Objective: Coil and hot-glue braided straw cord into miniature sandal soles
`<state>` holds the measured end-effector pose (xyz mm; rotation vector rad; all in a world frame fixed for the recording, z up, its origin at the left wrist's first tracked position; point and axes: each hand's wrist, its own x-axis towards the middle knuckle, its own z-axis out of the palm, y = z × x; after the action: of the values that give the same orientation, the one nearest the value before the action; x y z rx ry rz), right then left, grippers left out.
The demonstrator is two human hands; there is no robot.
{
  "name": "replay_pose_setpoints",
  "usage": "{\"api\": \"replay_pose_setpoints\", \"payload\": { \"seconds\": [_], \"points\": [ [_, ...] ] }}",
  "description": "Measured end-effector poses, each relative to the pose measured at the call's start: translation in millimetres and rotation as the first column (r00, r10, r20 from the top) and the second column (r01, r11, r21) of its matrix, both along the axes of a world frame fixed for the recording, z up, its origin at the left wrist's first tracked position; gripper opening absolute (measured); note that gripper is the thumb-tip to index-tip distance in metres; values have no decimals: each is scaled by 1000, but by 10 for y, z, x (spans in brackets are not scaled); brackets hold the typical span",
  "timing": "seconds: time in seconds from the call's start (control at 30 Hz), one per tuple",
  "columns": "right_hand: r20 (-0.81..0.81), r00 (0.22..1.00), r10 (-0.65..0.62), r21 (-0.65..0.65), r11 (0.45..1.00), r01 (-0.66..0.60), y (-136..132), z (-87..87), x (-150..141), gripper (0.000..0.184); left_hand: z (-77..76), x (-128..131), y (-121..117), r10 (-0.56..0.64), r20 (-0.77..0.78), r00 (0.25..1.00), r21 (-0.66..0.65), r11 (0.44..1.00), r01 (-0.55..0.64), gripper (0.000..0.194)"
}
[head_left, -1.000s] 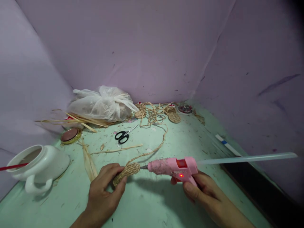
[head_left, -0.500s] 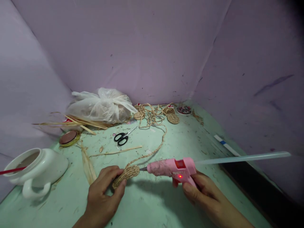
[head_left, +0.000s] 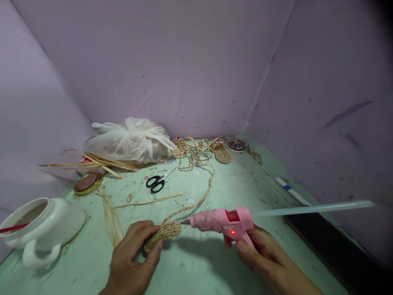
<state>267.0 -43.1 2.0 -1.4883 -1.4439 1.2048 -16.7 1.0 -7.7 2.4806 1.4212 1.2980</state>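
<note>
Pinching the coil, wound several rounds but its cord uncut and much left loose on the tabletop, the left hand holds it just beside the nozzle of the glue gun gripped by the right hand

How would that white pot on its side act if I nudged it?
The white pot would probably rock or roll, since its body looks rounded. Its handle might stop a full turn. The smooth, shiny surface looks slippery, and the red stick in its mouth could shift.
</note>
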Motion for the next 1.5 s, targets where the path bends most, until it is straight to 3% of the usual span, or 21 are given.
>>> {"api": "replay_pose_setpoints", "payload": {
  "seconds": [0.23,0.4,0.5,0.57,0.63,0.73,0.8,0.87,1.07,1.3,1.5],
  "points": [
    [2,998,69,24,997,-69,22,26,17,43,-36,-59,7,-6,-40,999,-8,1000,5,16],
    [-37,999,13,-9,1000,-14,11,74,-23,44,-2,-6,28,51,45,998,-13,999,-50,11],
    [-61,998,1,-10,1000,-2,-4,90,-52,45,27,23,4,77,93,993,-91,994,-68,11],
    [-34,999,-28,-3,1000,28,-16,81,-60,46,68,45,-26,123,123,985,-215,972,-94,12],
    [6,997,-73,11,997,73,-31,61,-63,46,124,74,-57,193,155,969,-405,907,-116,16],
    [43,993,-107,31,994,105,-48,35,-76,46,207,114,-85,310,234,922,-691,720,-67,26],
    [51,992,-114,34,993,112,-52,34,-94,45,240,128,-87,386,293,875,-788,616,-7,32],
    [53,991,-121,40,992,119,-48,46,-113,44,248,132,-83,436,339,834,-818,574,32,37],
    [37,995,-89,73,994,86,2,81,-152,41,199,148,-75,475,404,782,-812,580,68,39],
    [-41,997,64,155,986,-57,80,98,-184,34,157,177,-89,481,415,772,-782,623,32,41],
    [-34,996,80,144,987,-75,65,118,-189,35,169,144,-69,473,390,790,-814,578,56,43]
  ]
}}
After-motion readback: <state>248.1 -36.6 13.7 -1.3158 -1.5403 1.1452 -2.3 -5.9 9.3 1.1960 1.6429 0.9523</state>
